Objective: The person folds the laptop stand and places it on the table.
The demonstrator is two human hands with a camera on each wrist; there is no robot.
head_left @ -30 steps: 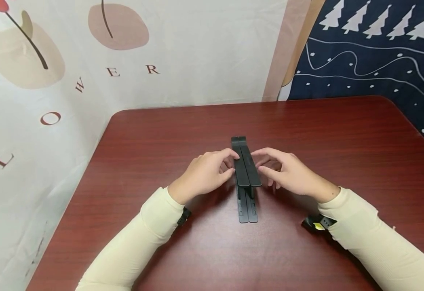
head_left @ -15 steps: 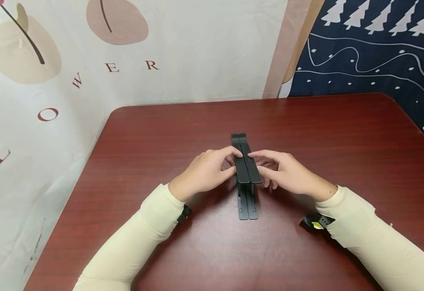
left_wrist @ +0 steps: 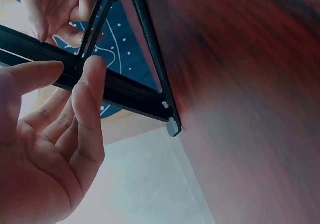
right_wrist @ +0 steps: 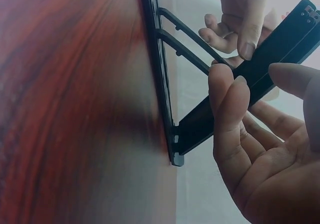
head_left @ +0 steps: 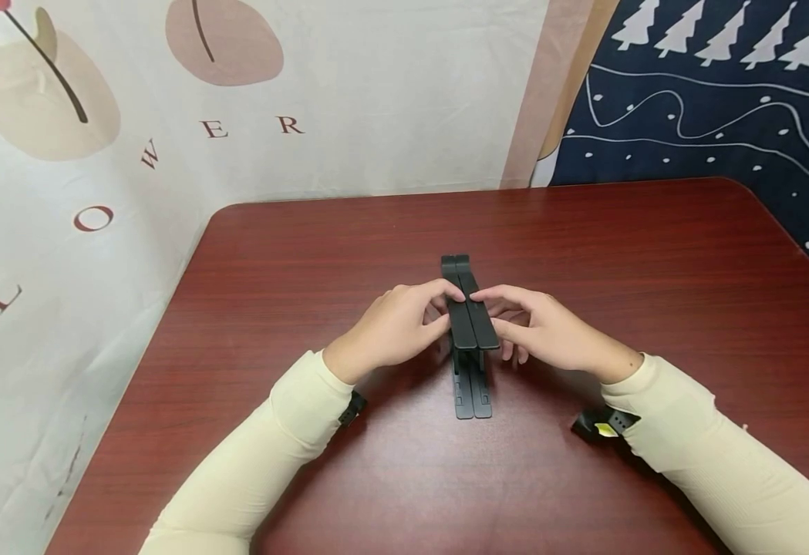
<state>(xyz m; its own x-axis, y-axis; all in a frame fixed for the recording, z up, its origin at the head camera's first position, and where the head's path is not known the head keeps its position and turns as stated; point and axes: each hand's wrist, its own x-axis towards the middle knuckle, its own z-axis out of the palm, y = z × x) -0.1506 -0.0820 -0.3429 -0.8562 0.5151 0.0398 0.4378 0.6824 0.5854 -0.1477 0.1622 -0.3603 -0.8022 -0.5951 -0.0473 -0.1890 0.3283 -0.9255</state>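
Observation:
A black folding laptop stand (head_left: pixel 471 335) stands in the middle of the table, its two long top bars side by side and raised at a slant above the base bars. My left hand (head_left: pixel 397 327) holds the left top bar, index fingertip on its upper face and thumb at its side. From the other side my right hand (head_left: pixel 550 327) grips the right top bar in much the same way. Slim support struts (right_wrist: pixel 185 39) join the top bars to the base in the right wrist view. The left wrist view shows the hinge end (left_wrist: pixel 170 116) low against the table.
The reddish-brown wooden table (head_left: pixel 307 247) has rounded far corners. Behind it hangs a pale printed cloth (head_left: pixel 390 100), with a dark blue tree-patterned cloth (head_left: pixel 689 169) at the right. Black wrist straps (head_left: pixel 605 424) show beneath the cream sleeves.
My right index finger has come in onto the top of the stand, and my left index finger has slid slightly inward. The stand keeps its place on the table; the head view shifted slightly.

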